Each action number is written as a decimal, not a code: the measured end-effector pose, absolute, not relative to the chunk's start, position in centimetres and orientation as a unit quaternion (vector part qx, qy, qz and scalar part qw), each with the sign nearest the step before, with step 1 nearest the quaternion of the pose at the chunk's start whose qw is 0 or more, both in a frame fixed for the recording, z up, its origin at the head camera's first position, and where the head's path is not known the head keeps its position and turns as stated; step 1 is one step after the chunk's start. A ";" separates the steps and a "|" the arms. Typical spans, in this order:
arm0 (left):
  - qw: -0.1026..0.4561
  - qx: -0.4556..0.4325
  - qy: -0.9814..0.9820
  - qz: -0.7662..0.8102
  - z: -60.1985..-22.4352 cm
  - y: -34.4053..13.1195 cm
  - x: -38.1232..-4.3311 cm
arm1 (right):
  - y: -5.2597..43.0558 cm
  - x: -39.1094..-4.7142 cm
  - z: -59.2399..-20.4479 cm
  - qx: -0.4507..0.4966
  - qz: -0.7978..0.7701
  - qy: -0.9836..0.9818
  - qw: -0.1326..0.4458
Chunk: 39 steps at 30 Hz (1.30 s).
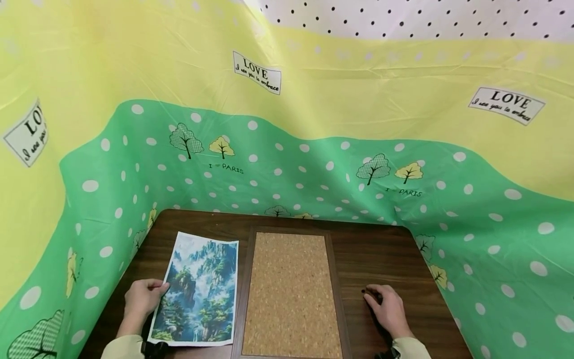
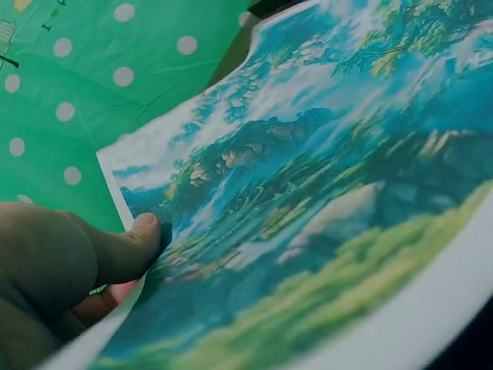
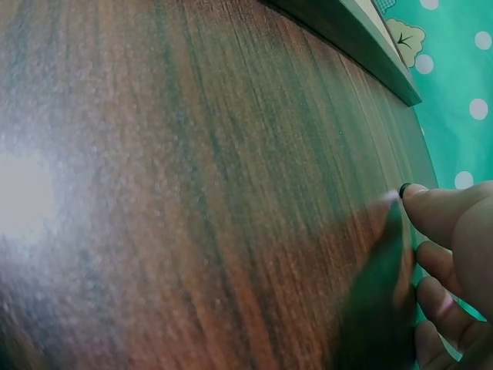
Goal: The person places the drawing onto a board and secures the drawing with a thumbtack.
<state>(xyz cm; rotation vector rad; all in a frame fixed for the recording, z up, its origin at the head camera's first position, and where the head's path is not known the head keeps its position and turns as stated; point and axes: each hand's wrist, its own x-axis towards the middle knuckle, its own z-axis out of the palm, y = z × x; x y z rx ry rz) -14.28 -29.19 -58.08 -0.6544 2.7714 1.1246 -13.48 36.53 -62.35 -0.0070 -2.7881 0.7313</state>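
A printed landscape picture (image 1: 202, 289), with misty mountains and trees inside a white border, is at the left of the table. My left hand (image 1: 142, 300) pinches its left edge; in the left wrist view the thumb (image 2: 145, 235) lies on the printed side and fingers show behind the sheet. Right of the picture is a framed cork board (image 1: 292, 294). On its other side, my right hand (image 1: 387, 306) pinches a small round black piece (image 3: 404, 190) at the tip of the thumb, low over the table. How that piece is shaped inside the fingers is hidden.
Dark wood-grain tabletop (image 1: 372, 244) lies under everything, with bare wood around the right hand. A green and yellow patterned curtain (image 1: 305, 174) hangs behind the table and along both sides. The board's raised frame (image 3: 370, 54) crosses the top of the right wrist view.
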 end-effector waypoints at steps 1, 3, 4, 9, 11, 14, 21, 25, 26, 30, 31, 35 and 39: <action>0.039 -0.215 0.904 0.368 -58.0 -29.2 -14.2 | 36.5 -13.5 -62.3 -0.003 0.253 -0.959 0.129; 0.035 -0.222 0.899 0.375 -58.0 -29.3 -14.2 | 36.5 -13.6 -62.3 -0.005 0.254 -0.959 0.125; 0.033 -0.226 0.896 0.380 -57.9 -29.4 -14.1 | 36.5 -13.6 -62.4 -0.007 0.254 -0.959 0.122; 0.015 -0.251 0.878 0.406 -58.2 -29.8 -14.2 | 36.4 -13.7 -62.4 -0.007 0.253 -0.958 0.132; 0.010 -0.261 0.869 0.420 -58.3 -29.8 -14.2 | 36.3 -13.8 -62.4 -0.006 0.252 -0.958 0.136; 0.003 -0.274 0.855 0.440 -58.2 -29.7 -14.2 | 36.2 -13.8 -62.5 -0.008 0.252 -0.958 0.138; 0.008 -0.268 0.831 0.487 -58.1 -29.3 -14.3 | 36.0 -13.9 -62.6 -0.008 0.249 -0.957 0.146; 0.017 -0.260 0.820 0.510 -58.3 -29.1 -14.4 | 35.9 -13.8 -62.6 -0.008 0.249 -0.957 0.150; 0.018 -0.260 0.817 0.514 -58.3 -29.1 -14.4 | 35.9 -13.8 -62.6 -0.008 0.250 -0.956 0.150; 0.015 -0.259 0.815 0.517 -58.1 -28.8 -14.5 | 35.9 -13.8 -62.6 -0.012 0.253 -0.957 0.143; 0.014 -0.257 0.816 0.518 -58.0 -28.7 -14.6 | 35.9 -13.8 -62.6 -0.013 0.253 -0.957 0.140; 0.015 -0.246 0.812 0.529 -57.8 -27.9 -14.8 | 36.1 -13.8 -62.6 -0.018 0.250 -0.959 0.130; 0.021 -0.229 0.808 0.542 -57.8 -26.9 -14.9 | 36.1 -13.8 -62.6 -0.019 0.250 -0.960 0.126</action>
